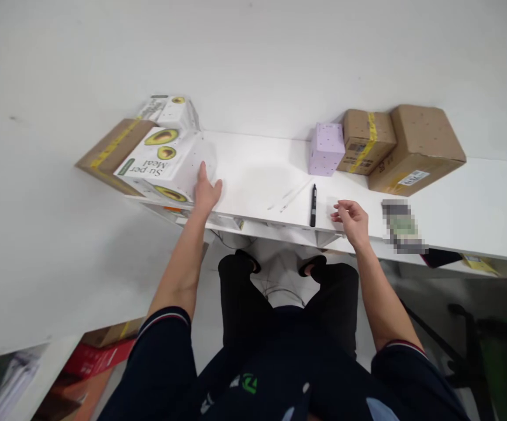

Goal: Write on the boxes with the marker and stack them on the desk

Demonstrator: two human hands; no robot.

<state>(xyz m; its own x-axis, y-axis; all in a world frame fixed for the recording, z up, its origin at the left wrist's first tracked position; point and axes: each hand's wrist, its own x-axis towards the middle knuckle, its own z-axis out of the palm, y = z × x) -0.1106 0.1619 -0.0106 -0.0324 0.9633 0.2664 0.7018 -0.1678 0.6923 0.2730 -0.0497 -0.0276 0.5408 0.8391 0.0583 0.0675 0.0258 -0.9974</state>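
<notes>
My left hand (206, 192) lies flat with fingers stretched against the near right side of a white box printed with avocados (164, 162) at the left end of the white table (257, 175). My right hand (350, 217) hovers over the table's front edge with its fingers loosely curled and nothing in them. A black marker pen (313, 204) lies just left of that hand.
A brown taped carton (111, 149) and a second avocado box (168, 110) sit behind the white box. At the back right stand a small lilac box (326, 148) and two brown cartons (367, 142) (420, 147). A blurred-out item (401, 226) lies right of my right hand.
</notes>
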